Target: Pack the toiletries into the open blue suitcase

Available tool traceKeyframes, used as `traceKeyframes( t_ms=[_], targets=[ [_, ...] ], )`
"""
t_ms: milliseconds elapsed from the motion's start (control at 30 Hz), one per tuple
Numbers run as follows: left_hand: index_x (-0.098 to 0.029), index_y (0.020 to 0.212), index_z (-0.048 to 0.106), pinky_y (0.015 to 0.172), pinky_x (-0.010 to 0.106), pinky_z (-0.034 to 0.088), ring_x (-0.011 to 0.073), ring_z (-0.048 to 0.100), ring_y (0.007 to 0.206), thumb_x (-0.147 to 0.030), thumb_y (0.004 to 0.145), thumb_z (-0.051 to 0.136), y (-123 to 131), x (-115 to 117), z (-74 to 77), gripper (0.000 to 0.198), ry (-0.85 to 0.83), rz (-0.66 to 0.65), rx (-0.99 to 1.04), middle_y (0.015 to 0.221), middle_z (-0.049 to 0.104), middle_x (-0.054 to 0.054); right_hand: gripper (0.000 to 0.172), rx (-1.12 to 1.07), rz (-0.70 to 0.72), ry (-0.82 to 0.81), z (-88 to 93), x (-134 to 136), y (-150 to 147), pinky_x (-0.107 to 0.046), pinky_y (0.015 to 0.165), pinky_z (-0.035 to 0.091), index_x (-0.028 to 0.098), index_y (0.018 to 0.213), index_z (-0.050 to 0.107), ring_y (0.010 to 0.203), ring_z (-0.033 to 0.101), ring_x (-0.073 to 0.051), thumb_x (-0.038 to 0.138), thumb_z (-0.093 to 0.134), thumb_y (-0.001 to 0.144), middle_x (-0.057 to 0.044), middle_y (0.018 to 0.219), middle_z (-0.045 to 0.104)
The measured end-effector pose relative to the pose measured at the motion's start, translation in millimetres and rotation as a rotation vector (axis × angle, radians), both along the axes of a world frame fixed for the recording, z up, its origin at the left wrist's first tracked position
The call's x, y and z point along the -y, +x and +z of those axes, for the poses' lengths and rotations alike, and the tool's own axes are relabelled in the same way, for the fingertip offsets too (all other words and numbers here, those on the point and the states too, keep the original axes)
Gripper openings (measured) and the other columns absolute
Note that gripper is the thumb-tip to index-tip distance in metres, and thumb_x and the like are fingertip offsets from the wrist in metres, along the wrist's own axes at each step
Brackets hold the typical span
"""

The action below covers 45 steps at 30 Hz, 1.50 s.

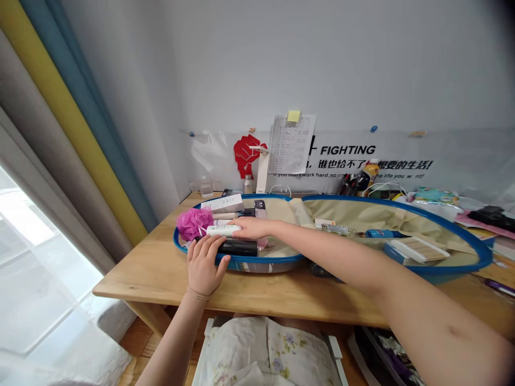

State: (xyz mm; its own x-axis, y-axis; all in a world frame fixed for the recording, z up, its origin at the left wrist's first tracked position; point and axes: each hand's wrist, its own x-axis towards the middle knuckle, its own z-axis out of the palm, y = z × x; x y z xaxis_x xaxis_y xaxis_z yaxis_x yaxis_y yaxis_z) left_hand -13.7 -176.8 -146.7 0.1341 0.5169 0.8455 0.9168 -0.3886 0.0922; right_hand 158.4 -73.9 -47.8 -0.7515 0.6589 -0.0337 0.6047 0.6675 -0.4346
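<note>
My right hand [250, 228] reaches into the left half of an opened blue-rimmed case [277, 261], its fingers closed on the end of a white tube [222, 230]. The tube lies level between a pink bath puff [195, 222] and my fingertips. My left hand [206, 261] is open over the front rim, fingers stretched onto the end of a black cylindrical item [240, 247]. Behind the tube lie a white box [222, 203] and several slim items, partly hidden by my right hand.
The case's right half holds a container of cotton swabs [420, 250] and a blue bottle [379, 234]. A white desk lamp [262, 171] and a small bottle [248, 184] stand behind on the wooden desk [148, 268]. Curtains [76, 107] hang at left.
</note>
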Motion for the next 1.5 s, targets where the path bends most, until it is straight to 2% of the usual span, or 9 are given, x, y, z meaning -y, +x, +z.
traceKeyframes(
  t_ms=[167, 300, 533, 667, 800, 1000, 1267, 1400, 1500],
  targets=[
    [-0.02, 0.122, 0.061, 0.111, 0.042, 0.022, 0.0274, 0.053, 0.121, -0.044, 0.095, 0.039, 0.0, -0.5, -3.1, 0.042, -0.009, 0.005, 0.001, 0.123, 0.066, 0.009, 0.035, -0.006, 0.009, -0.012, -0.5, 1.6, -3.4, -0.029, 0.109, 0.038, 0.018, 0.121, 0.065, 0.127, 0.053, -0.017, 0.025, 0.046, 0.092, -0.007, 0.135, 0.059],
    [-0.021, 0.124, 0.061, 0.111, 0.042, 0.022, 0.0274, 0.052, 0.123, -0.043, 0.095, 0.04, 0.0, -0.7, -4.6, 0.042, -0.014, 0.0, 0.009, 0.126, 0.065, 0.009, 0.037, -0.028, -0.074, 0.007, 23.5, -4.6, 18.4, -0.026, 0.105, 0.041, 0.02, 0.126, 0.061, 0.122, 0.056, -0.014, 0.029, 0.045, 0.094, -0.005, 0.135, 0.059],
    [-0.021, 0.125, 0.06, 0.113, 0.042, 0.02, 0.0273, 0.05, 0.126, -0.042, 0.094, 0.041, -0.6, -1.0, -6.9, 0.043, -0.025, 0.005, 0.01, 0.129, 0.063, 0.009, 0.041, 0.061, -0.474, 0.123, 65.7, -38.3, 158.4, -0.036, 0.084, 0.052, 0.016, 0.112, 0.066, 0.084, 0.067, -0.019, 0.039, 0.038, 0.093, -0.012, 0.108, 0.071],
    [-0.02, 0.125, 0.059, 0.113, 0.042, 0.02, 0.0276, 0.05, 0.125, -0.042, 0.095, 0.04, -0.7, -1.0, -6.7, 0.042, -0.014, 0.001, 0.006, 0.128, 0.064, 0.009, 0.017, 0.262, -0.612, 0.108, 38.0, -35.7, 237.6, -0.041, 0.075, 0.052, 0.017, 0.074, 0.069, 0.07, 0.065, -0.024, 0.034, 0.067, 0.071, -0.011, 0.079, 0.071],
    [-0.02, 0.124, 0.06, 0.111, 0.042, 0.021, 0.0278, 0.051, 0.123, -0.042, 0.095, 0.04, -0.2, -1.0, -5.5, 0.042, 0.011, 0.001, 0.005, 0.126, 0.065, 0.009, 0.015, 0.377, -0.655, 0.073, -5.2, -27.4, 272.7, -0.041, 0.067, 0.052, 0.02, 0.067, 0.067, 0.066, 0.063, -0.025, 0.021, 0.074, 0.054, -0.009, 0.073, 0.068],
    [-0.02, 0.125, 0.059, 0.111, 0.043, 0.021, 0.0278, 0.05, 0.125, -0.042, 0.094, 0.04, -0.1, 0.0, -5.5, 0.042, -0.014, 0.006, 0.002, 0.127, 0.064, 0.009, 0.017, 0.416, -0.651, 0.06, -28.3, -34.0, 279.5, -0.038, 0.065, 0.05, 0.021, 0.066, 0.066, 0.064, 0.062, -0.024, 0.019, 0.074, 0.051, -0.008, 0.069, 0.066],
    [-0.02, 0.125, 0.059, 0.111, 0.043, 0.022, 0.0279, 0.05, 0.125, -0.041, 0.095, 0.04, 0.1, 0.1, -5.8, 0.042, -0.011, 0.008, 0.001, 0.127, 0.064, 0.009, 0.036, 0.261, -0.665, 0.1, 26.0, -27.8, 292.5, -0.033, 0.062, 0.049, 0.017, 0.098, 0.068, 0.067, 0.063, -0.02, 0.044, 0.06, 0.076, -0.015, 0.082, 0.07],
    [-0.021, 0.126, 0.059, 0.112, 0.043, 0.02, 0.0275, 0.049, 0.126, -0.042, 0.095, 0.04, 0.5, -0.2, -6.7, 0.042, -0.024, 0.003, 0.017, 0.128, 0.063, 0.009, 0.058, 0.066, -0.642, 0.095, 53.6, -15.1, 244.8, -0.029, 0.064, 0.051, 0.018, 0.119, 0.061, 0.07, 0.064, -0.018, 0.061, 0.049, 0.082, -0.01, 0.086, 0.071],
    [-0.021, 0.126, 0.059, 0.112, 0.043, 0.021, 0.0277, 0.049, 0.126, -0.042, 0.094, 0.041, 0.3, -0.1, -6.9, 0.042, -0.025, 0.003, 0.024, 0.128, 0.063, 0.009, 0.051, -0.033, -0.415, 0.144, 53.9, -8.4, 170.4, -0.031, 0.075, 0.052, 0.019, 0.123, 0.06, 0.083, 0.066, -0.019, 0.052, 0.052, 0.085, -0.008, 0.102, 0.071]
  ],
)
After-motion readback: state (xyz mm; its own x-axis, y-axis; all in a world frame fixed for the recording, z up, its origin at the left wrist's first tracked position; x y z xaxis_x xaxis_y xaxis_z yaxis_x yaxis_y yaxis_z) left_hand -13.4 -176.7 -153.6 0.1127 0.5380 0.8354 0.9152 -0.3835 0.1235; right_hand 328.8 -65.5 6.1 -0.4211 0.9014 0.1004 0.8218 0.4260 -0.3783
